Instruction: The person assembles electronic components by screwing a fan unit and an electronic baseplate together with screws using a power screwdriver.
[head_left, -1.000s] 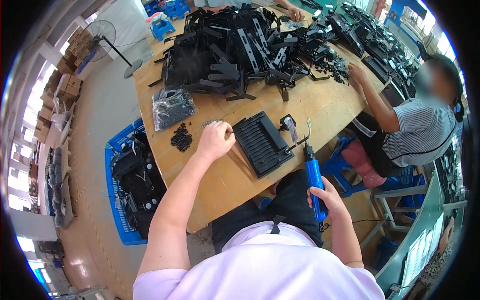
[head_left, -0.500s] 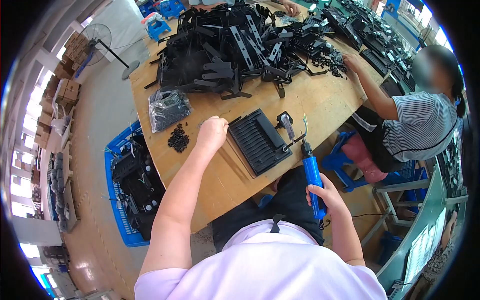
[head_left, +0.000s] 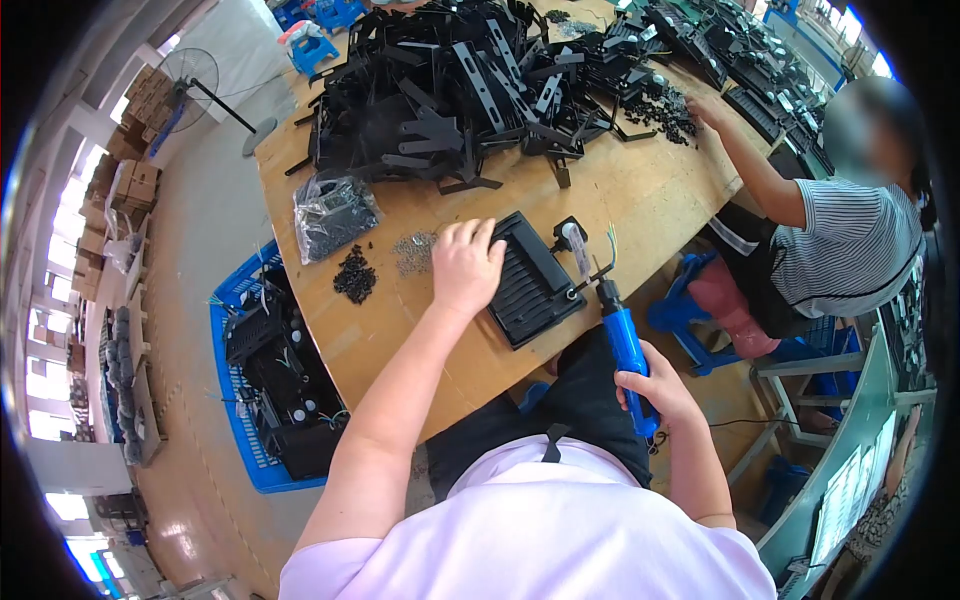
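Note:
My right hand (head_left: 655, 385) is wrapped round a blue electric screwdriver (head_left: 625, 345), its tip pointing up and away from me beside the table edge. On the table lies a black ribbed housing (head_left: 535, 280), a sensor-like part (head_left: 574, 235) and wires at its right side. My left hand (head_left: 468, 268) rests at the housing's left edge, fingers apart and slightly bent; I see nothing held in it. Just left of that hand are small silver screws (head_left: 412, 253) and a heap of small black parts (head_left: 355, 276).
A big pile of black metal brackets (head_left: 430, 110) covers the far table. A plastic bag of dark parts (head_left: 335, 215) lies at left. Below the left edge stands a blue crate (head_left: 262, 470) of housings. A co-worker (head_left: 845, 240) at right reaches toward small black parts (head_left: 665, 110).
My left hand has moved right, from beside the silver screws to the housing's left edge, and its closed fingers have spread. The screwdriver has hardly moved.

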